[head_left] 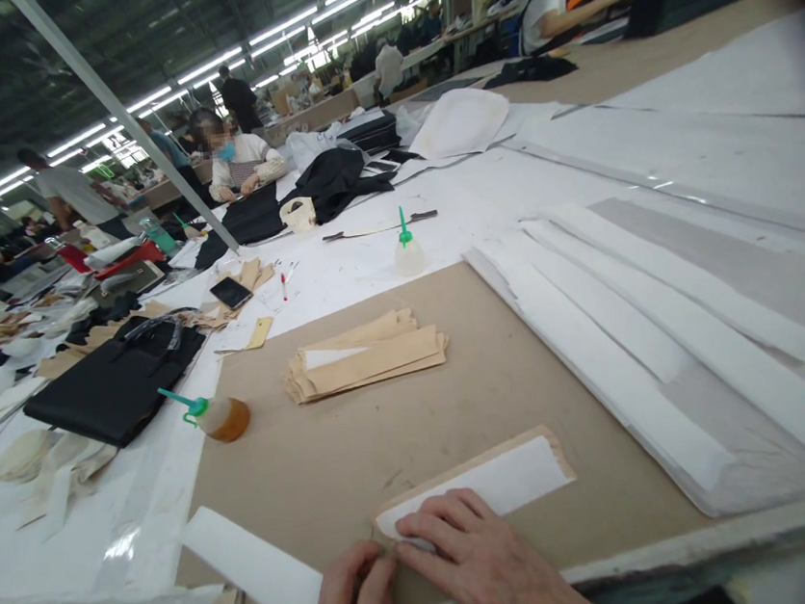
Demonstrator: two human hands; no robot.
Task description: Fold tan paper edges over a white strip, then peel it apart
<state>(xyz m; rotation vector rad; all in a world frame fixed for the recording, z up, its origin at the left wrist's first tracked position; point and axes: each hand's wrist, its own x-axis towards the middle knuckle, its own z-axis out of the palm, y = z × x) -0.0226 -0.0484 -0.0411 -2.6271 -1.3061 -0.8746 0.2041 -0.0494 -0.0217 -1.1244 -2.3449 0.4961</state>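
Observation:
A tan strip of material (565, 448) with a white strip (514, 483) on top lies near the front edge of the brown board. At its left end, my left hand (356, 598) is closed, with the fingers pinching the tan edge. My right hand (486, 559) rests over the white strip, fingers bent and close together, its index fingertip meeting the left fingertips. A small greyish thing shows under the right fingers, too hidden to name. Beside my left hand lies a loose white strip (251, 571).
A stack of tan strips (372, 359) sits farther back on the brown board (498, 378). Glue bottles with green nozzles stand to the left (227, 419) and behind (408, 255). Long white strips (623, 393) lie at right, a black bag (113, 383) at left. Other people work beyond.

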